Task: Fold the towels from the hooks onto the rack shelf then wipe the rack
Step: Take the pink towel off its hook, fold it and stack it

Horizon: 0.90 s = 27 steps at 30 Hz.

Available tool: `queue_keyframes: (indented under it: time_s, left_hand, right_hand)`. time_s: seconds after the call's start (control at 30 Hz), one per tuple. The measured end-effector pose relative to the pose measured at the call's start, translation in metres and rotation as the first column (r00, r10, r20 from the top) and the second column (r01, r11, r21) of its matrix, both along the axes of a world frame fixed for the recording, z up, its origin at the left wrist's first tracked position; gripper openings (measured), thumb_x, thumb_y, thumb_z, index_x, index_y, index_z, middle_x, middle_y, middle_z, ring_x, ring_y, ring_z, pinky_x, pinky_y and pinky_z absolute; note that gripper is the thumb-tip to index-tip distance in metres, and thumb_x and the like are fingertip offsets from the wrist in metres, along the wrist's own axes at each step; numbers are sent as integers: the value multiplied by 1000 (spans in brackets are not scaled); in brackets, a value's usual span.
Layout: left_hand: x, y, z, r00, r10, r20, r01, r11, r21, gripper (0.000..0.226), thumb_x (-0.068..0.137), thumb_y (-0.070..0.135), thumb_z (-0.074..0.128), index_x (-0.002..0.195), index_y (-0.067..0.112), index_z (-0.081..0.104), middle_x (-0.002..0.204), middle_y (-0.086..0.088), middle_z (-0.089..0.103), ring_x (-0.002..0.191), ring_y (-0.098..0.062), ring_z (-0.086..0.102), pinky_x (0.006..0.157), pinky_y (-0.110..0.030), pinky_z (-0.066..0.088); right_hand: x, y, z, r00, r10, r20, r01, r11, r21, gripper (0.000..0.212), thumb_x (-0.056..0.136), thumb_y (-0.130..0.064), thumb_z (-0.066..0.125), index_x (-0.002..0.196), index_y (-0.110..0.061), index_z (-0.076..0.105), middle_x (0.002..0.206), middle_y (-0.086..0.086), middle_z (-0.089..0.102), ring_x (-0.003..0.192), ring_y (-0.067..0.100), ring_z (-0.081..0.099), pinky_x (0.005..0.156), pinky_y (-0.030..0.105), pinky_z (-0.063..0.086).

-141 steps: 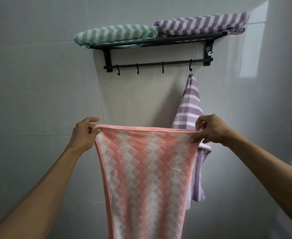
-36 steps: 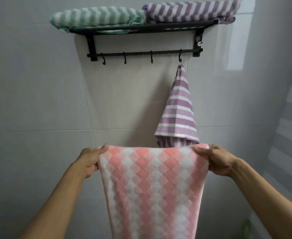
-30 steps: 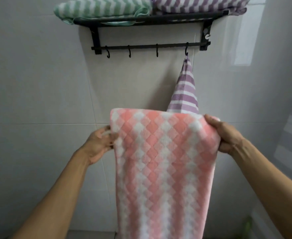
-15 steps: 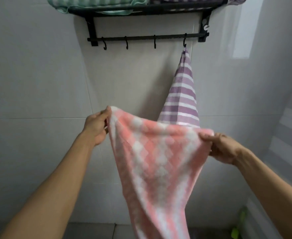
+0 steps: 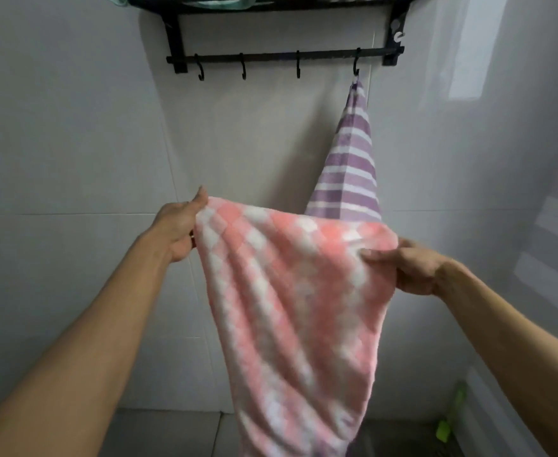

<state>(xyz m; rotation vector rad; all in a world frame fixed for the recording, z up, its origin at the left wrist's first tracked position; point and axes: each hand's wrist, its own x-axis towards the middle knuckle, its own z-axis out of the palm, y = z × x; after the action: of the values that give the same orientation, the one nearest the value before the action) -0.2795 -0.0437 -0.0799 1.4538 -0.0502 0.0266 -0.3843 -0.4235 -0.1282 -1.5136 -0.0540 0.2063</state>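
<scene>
Tiled bathroom wall (image 5: 73,159), hook rack (image 5: 271,57) above. Left hand (image 5: 178,229) and right hand (image 5: 409,268) each pinch the pink checked towel (image 5: 290,308); level both corners, keeping the fold square.

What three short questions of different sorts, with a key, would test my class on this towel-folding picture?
1. True or false: the purple striped towel hangs from the leftmost hook of the rack.
2. Multiple choice: the pink checked towel is held by A) the left hand alone, B) the right hand alone, C) both hands.
3. Fill in: of the four hooks on the bar, ___ hold nothing.

Key
1. False: it hangs from the rightmost hook.
2. C: each hand grips one upper corner, and the towel hangs down between them.
3. Three.
</scene>
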Motion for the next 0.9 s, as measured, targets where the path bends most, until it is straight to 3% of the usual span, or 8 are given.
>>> queue_keyframes:
  time_s: [0.13, 0.2, 0.3, 0.37, 0.5, 0.7, 0.8, 0.9]
  left_hand:
    - [-11, 12, -14, 949, -307, 72, 313, 946, -80, 76, 72, 43, 84, 128, -4, 61, 130, -24, 64, 112, -34, 68, 89, -46, 59]
    - [-23, 9, -44, 975, -219, -42, 222, 972, 73, 71, 58, 40, 94, 111, 0, 69, 119, -21, 70, 92, -27, 75, 75, -38, 62]
    - [-25, 4, -62, 996, 31, -89, -23, 996, 83, 26, 85, 30, 76, 91, 5, 70, 100, -18, 73, 63, -19, 72, 70, -33, 58]
    - [-23, 5, -46, 996, 65, -60, -61, 996, 64, 23, 92, 30, 70, 88, 7, 68, 88, -12, 72, 64, -20, 69, 71, -34, 55]
    - [-17, 1, -16, 997, 82, -16, -81, 996, 49, 28, 95, 38, 65, 86, 11, 67, 77, -4, 73, 66, -19, 69, 68, -32, 56]
    - [-23, 9, -32, 972, -230, 44, 232, 971, -48, 67, 79, 31, 80, 130, -7, 59, 119, -19, 70, 99, -29, 71, 88, -45, 60]
    - [-27, 4, -69, 996, -18, -87, 28, 994, 107, 45, 80, 22, 78, 112, -8, 69, 105, -22, 74, 71, -23, 75, 68, -39, 63]
    - [-14, 12, -61, 992, 71, -102, -74, 997, -20, 32, 88, 24, 73, 101, -5, 69, 103, -20, 73, 67, -24, 74, 65, -41, 63]
  right_hand:
    - [9, -1, 15, 981, -173, 86, 155, 970, 190, 59, 78, -24, 75, 127, 6, 63, 108, 18, 74, 88, 27, 74, 78, 43, 62]
    - [13, -5, 26, 977, -187, 104, 156, 956, 249, 67, 76, -26, 78, 131, 7, 59, 107, 16, 73, 85, 25, 74, 72, 38, 62]
    - [16, -15, 35, 974, -202, 105, 165, 943, 289, 62, 80, -28, 75, 130, 5, 61, 102, 14, 74, 83, 23, 74, 71, 37, 62]
    - [12, -20, 31, 988, -140, 68, 117, 957, 264, 52, 79, -35, 76, 118, -1, 71, 102, 13, 75, 86, 23, 74, 75, 36, 62]
    - [3, -12, -4, 1000, -25, -13, 25, 999, -46, 81, 51, -35, 99, 118, 1, 70, 116, 20, 72, 96, 31, 72, 84, 45, 61]
    - [11, -18, 9, 989, -138, 49, 118, 948, 295, 69, 63, -32, 90, 121, -1, 69, 110, 15, 73, 88, 22, 74, 89, 40, 59]
    - [7, -21, 8, 989, -147, 33, 140, 978, 151, 56, 73, -15, 82, 120, 11, 65, 114, 21, 70, 88, 25, 74, 85, 38, 61]
    - [10, -28, 8, 977, -213, 23, 201, 950, 239, 58, 68, -24, 88, 115, 3, 69, 108, 15, 71, 81, 19, 74, 76, 32, 63]
